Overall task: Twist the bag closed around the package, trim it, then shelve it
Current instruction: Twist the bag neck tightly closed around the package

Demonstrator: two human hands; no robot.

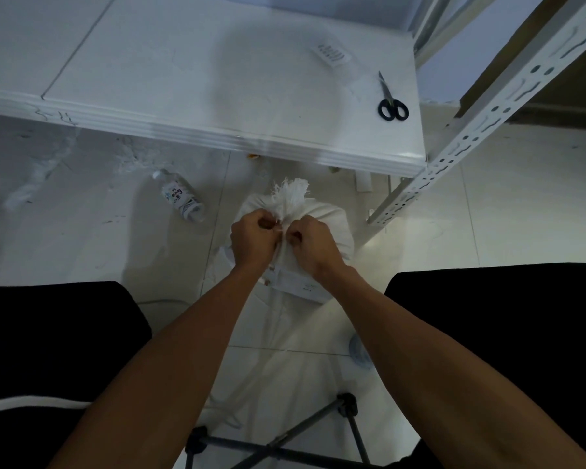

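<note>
A white woven bag (pixel 332 225) stands on the floor between my knees, bulging around a package whose labelled corner (pixel 298 286) shows below my wrists. Its frayed top (pixel 291 192) sticks up in a gathered tuft. My left hand (pixel 252 240) and my right hand (pixel 313 245) are both closed on the bunched neck of the bag, side by side, just under the tuft. Black-handled scissors (pixel 391 103) lie shut on the white table (pixel 217 79), far from both hands at its right end.
A plastic bottle (pixel 180 196) lies on the tiled floor left of the bag. A white perforated metal shelf upright (pixel 487 123) slants down at the right. A paper label (pixel 334 54) sits on the table. A black stool frame (pixel 278 445) is below me.
</note>
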